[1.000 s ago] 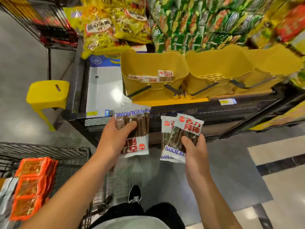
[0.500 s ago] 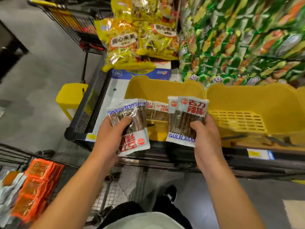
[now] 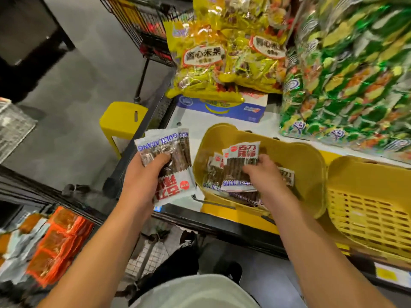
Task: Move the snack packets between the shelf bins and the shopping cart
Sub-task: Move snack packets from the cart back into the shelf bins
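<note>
My left hand (image 3: pixel 144 174) is gripping a couple of white snack packets (image 3: pixel 171 172) upside down, just left of the yellow bin (image 3: pixel 311 174). My right hand (image 3: pixel 264 172) is inside that bin, pinching another packet (image 3: pixel 241 161) over the ones already lying in there. Second yellow bin (image 3: pixel 367 210) sits right beside it. Orange packs (image 3: pixel 57 245) are in the cart (image 3: pixel 22 181) at lower left, and there's a yellow stool (image 3: pixel 122 121) on the floor.
</note>
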A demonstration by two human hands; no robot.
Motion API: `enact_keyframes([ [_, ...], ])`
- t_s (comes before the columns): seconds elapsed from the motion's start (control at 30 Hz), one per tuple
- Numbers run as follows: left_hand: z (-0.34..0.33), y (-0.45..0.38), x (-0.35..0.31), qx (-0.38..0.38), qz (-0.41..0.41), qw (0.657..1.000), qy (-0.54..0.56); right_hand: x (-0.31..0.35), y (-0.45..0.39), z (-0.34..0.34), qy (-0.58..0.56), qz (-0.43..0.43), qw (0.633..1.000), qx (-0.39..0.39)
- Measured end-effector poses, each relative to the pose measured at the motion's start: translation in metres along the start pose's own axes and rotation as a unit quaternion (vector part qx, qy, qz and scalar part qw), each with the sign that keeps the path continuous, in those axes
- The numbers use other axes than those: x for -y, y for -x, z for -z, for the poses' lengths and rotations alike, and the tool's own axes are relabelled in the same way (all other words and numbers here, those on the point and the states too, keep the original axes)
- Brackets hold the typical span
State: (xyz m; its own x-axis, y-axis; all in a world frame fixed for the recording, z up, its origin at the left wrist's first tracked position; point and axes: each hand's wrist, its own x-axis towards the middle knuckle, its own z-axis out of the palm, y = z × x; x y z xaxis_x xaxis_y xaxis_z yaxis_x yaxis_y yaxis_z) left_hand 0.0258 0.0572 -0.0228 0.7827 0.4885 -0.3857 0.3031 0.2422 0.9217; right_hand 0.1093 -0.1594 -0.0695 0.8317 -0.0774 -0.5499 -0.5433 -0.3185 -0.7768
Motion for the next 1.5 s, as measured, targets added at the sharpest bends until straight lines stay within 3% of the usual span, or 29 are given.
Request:
enact_keyframes([
  [0.27,0.004,-0.078,-0.023,0.052,0.017,0.999,0.004,0.005,-0.032,-0.047,0.070,-0.087,0.993,0.037],
  [0.47,-0.007,-0.102,-0.026,0.099,0.038,0.994,0.010,-0.011,-0.045,-0.053,0.296,-0.037,0.953,0.060],
  [0.57,-0.012,-0.107,-0.027,0.129,0.045,0.991,0.001,0.008,-0.027,-0.053,0.337,-0.026,0.939,0.061],
  [0.73,-0.019,-0.108,-0.036,0.200,0.031,0.979,-0.035,0.024,-0.009,-0.022,0.255,-0.048,0.963,0.068],
  [0.83,-0.028,-0.106,-0.045,0.236,-0.014,0.964,-0.119,0.038,0.007,0.006,0.152,0.011,0.988,0.035],
  [0.97,-0.047,-0.091,-0.055,0.313,-0.109,0.909,-0.252,0.061,0.025,0.027,-0.027,0.095,0.995,0.025],
  [1.13,-0.079,-0.069,-0.061,0.419,-0.156,0.828,-0.338,0.069,0.035,0.044,-0.034,0.141,0.984,0.100],
  [1.27,-0.105,-0.054,-0.061,0.442,-0.186,0.764,-0.431,0.059,0.035,0.059,0.000,0.155,0.981,0.115],
  [1.5,-0.133,-0.040,-0.052,0.435,-0.165,0.762,-0.451,0.035,0.029,0.085,-0.019,0.175,0.981,0.086],
])
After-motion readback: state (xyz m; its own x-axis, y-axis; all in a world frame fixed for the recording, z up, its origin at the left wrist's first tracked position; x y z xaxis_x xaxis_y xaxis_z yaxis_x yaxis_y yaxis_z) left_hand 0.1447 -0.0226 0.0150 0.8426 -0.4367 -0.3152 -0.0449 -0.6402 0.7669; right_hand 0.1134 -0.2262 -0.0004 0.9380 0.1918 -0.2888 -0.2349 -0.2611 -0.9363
